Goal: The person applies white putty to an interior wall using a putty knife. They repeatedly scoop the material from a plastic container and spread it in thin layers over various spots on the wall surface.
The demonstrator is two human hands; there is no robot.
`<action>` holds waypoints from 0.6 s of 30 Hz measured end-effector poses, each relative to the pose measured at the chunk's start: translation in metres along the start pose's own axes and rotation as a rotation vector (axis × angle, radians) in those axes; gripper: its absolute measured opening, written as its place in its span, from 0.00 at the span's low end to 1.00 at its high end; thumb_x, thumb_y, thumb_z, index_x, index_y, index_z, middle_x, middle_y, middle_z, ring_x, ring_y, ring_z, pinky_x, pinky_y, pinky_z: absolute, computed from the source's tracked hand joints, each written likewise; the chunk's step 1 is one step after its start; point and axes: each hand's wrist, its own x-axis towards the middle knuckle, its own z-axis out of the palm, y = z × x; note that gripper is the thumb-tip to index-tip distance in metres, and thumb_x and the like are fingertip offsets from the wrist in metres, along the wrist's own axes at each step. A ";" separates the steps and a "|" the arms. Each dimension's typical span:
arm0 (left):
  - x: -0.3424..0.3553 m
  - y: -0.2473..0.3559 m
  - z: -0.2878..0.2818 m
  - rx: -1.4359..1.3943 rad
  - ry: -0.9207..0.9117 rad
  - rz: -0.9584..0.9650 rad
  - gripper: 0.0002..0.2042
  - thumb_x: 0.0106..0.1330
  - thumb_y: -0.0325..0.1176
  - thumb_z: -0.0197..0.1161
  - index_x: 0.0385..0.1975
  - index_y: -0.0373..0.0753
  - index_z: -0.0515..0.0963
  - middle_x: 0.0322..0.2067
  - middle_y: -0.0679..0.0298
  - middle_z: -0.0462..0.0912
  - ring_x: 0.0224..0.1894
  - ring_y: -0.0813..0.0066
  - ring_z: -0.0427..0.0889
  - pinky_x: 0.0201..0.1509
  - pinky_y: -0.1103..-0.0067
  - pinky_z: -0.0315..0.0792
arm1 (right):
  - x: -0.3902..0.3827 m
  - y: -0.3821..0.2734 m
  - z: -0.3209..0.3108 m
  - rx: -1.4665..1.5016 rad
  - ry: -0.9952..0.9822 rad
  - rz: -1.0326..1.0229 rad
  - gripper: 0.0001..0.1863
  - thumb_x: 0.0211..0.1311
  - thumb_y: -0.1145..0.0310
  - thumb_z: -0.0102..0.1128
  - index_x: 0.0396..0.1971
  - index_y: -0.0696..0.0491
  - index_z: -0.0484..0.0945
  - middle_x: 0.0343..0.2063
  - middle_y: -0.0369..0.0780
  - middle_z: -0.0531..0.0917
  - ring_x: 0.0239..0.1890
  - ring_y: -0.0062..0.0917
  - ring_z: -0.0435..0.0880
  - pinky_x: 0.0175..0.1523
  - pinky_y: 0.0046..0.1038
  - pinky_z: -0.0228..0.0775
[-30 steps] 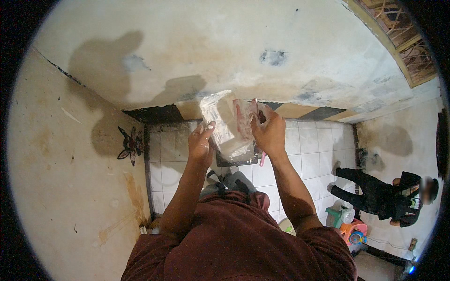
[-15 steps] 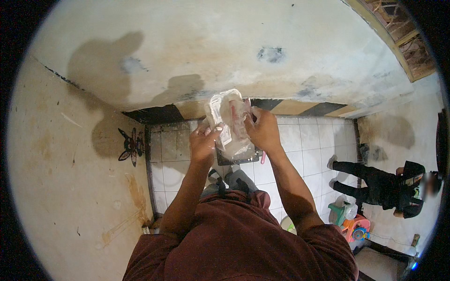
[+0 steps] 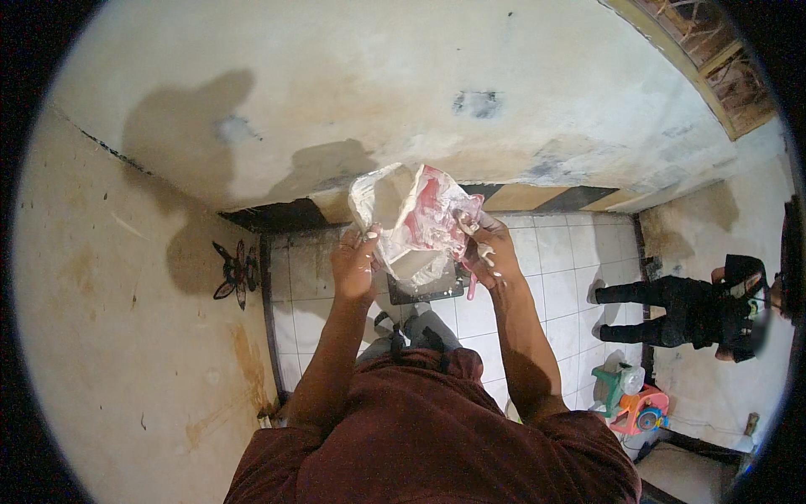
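Both hands' fingers [image 3: 359,252] pinch a crumpled plastic bag [image 3: 416,220] shut-tight.

The crumpled plastic bag [image 3: 416,223] hides its contents (a pink smear only).

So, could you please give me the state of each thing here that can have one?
crumpled clear plastic bag with red patches: open, held up by both hands
left hand: closed on the bag's left side
right hand: closed on the bag's right side
dark square tray on the tiled floor: lying flat, mostly hidden behind the bag
black butterfly ornament: fixed to the wall
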 end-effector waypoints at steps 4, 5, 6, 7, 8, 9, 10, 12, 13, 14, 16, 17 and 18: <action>0.009 -0.005 0.000 -0.062 -0.009 0.001 0.10 0.59 0.31 0.65 0.39 0.37 0.77 0.26 0.73 0.77 0.20 0.88 0.69 0.21 0.88 0.59 | -0.006 -0.006 -0.002 0.089 0.070 0.023 0.13 0.61 0.76 0.55 0.46 0.60 0.75 0.40 0.41 0.81 0.39 0.25 0.82 0.43 0.28 0.77; 0.010 -0.002 0.004 -0.119 -0.005 -0.025 0.11 0.60 0.30 0.64 0.40 0.36 0.76 0.26 0.72 0.77 0.21 0.88 0.69 0.21 0.88 0.59 | -0.008 -0.007 0.001 0.138 0.078 0.030 0.13 0.61 0.76 0.56 0.46 0.60 0.76 0.40 0.41 0.82 0.38 0.24 0.82 0.42 0.28 0.77; 0.010 0.001 0.010 -0.119 -0.015 -0.029 0.11 0.60 0.30 0.64 0.40 0.36 0.76 0.26 0.72 0.77 0.21 0.88 0.69 0.21 0.88 0.59 | -0.008 -0.007 0.003 0.187 0.085 0.036 0.13 0.61 0.76 0.56 0.46 0.59 0.76 0.39 0.40 0.82 0.37 0.24 0.82 0.41 0.27 0.77; 0.009 0.004 0.018 -0.149 -0.018 -0.026 0.11 0.60 0.30 0.64 0.41 0.36 0.75 0.27 0.72 0.77 0.21 0.88 0.70 0.21 0.88 0.60 | -0.008 -0.006 0.000 0.187 0.090 0.027 0.13 0.61 0.76 0.56 0.46 0.59 0.76 0.39 0.40 0.82 0.37 0.24 0.82 0.41 0.27 0.77; 0.008 0.005 0.021 -0.180 -0.016 -0.023 0.11 0.60 0.30 0.63 0.41 0.36 0.75 0.27 0.72 0.76 0.21 0.87 0.70 0.21 0.88 0.60 | -0.008 -0.003 -0.002 0.173 0.092 0.024 0.13 0.60 0.76 0.56 0.45 0.59 0.76 0.38 0.40 0.82 0.35 0.23 0.82 0.39 0.25 0.76; 0.011 0.003 0.019 -0.182 -0.022 -0.026 0.11 0.60 0.30 0.63 0.41 0.36 0.75 0.27 0.72 0.76 0.21 0.87 0.70 0.21 0.88 0.60 | -0.008 -0.001 -0.003 0.159 0.094 0.020 0.12 0.60 0.76 0.57 0.44 0.59 0.77 0.36 0.39 0.83 0.33 0.22 0.82 0.37 0.23 0.76; 0.016 -0.001 0.015 -0.175 -0.061 -0.017 0.11 0.60 0.30 0.63 0.41 0.36 0.75 0.27 0.72 0.76 0.21 0.87 0.70 0.21 0.88 0.60 | -0.010 -0.003 -0.005 0.157 0.097 0.015 0.12 0.60 0.76 0.57 0.44 0.59 0.77 0.36 0.39 0.83 0.33 0.22 0.82 0.37 0.23 0.76; 0.023 -0.010 0.016 -0.162 -0.095 -0.013 0.10 0.60 0.30 0.63 0.40 0.36 0.76 0.26 0.72 0.76 0.21 0.87 0.69 0.22 0.87 0.59 | -0.014 -0.015 -0.009 -0.162 0.084 -0.016 0.08 0.59 0.73 0.60 0.37 0.58 0.80 0.31 0.36 0.83 0.28 0.16 0.79 0.31 0.19 0.71; 0.027 -0.013 0.018 -0.153 -0.111 -0.016 0.09 0.60 0.29 0.63 0.39 0.36 0.76 0.26 0.72 0.75 0.21 0.88 0.69 0.22 0.87 0.59 | -0.012 -0.015 -0.013 -0.160 0.087 -0.015 0.08 0.59 0.73 0.60 0.37 0.58 0.80 0.31 0.36 0.83 0.28 0.16 0.79 0.31 0.19 0.71; 0.029 -0.015 0.018 -0.151 -0.129 -0.023 0.09 0.60 0.29 0.63 0.39 0.36 0.76 0.26 0.73 0.75 0.21 0.88 0.68 0.22 0.87 0.59 | -0.012 -0.014 -0.013 -0.197 0.095 -0.081 0.07 0.59 0.73 0.60 0.36 0.59 0.80 0.29 0.36 0.82 0.26 0.16 0.78 0.30 0.19 0.71; 0.033 -0.018 0.016 -0.105 -0.157 -0.022 0.08 0.60 0.28 0.63 0.38 0.37 0.76 0.26 0.73 0.75 0.21 0.88 0.67 0.22 0.87 0.58 | -0.012 -0.006 -0.005 -0.231 0.199 -0.200 0.06 0.59 0.74 0.59 0.34 0.59 0.80 0.27 0.36 0.81 0.23 0.16 0.77 0.27 0.19 0.69; 0.034 -0.021 0.015 -0.086 -0.164 -0.020 0.07 0.60 0.28 0.63 0.37 0.37 0.76 0.26 0.73 0.75 0.21 0.89 0.67 0.23 0.87 0.58 | -0.012 -0.004 -0.006 -0.233 0.205 -0.204 0.06 0.59 0.74 0.59 0.34 0.59 0.80 0.27 0.36 0.81 0.23 0.16 0.77 0.27 0.19 0.69; 0.035 -0.021 0.014 -0.069 -0.173 -0.019 0.07 0.60 0.28 0.63 0.37 0.37 0.77 0.26 0.73 0.75 0.21 0.89 0.67 0.23 0.87 0.57 | -0.012 -0.003 -0.009 -0.254 0.197 -0.206 0.06 0.59 0.74 0.58 0.34 0.59 0.79 0.25 0.36 0.81 0.21 0.15 0.76 0.24 0.19 0.66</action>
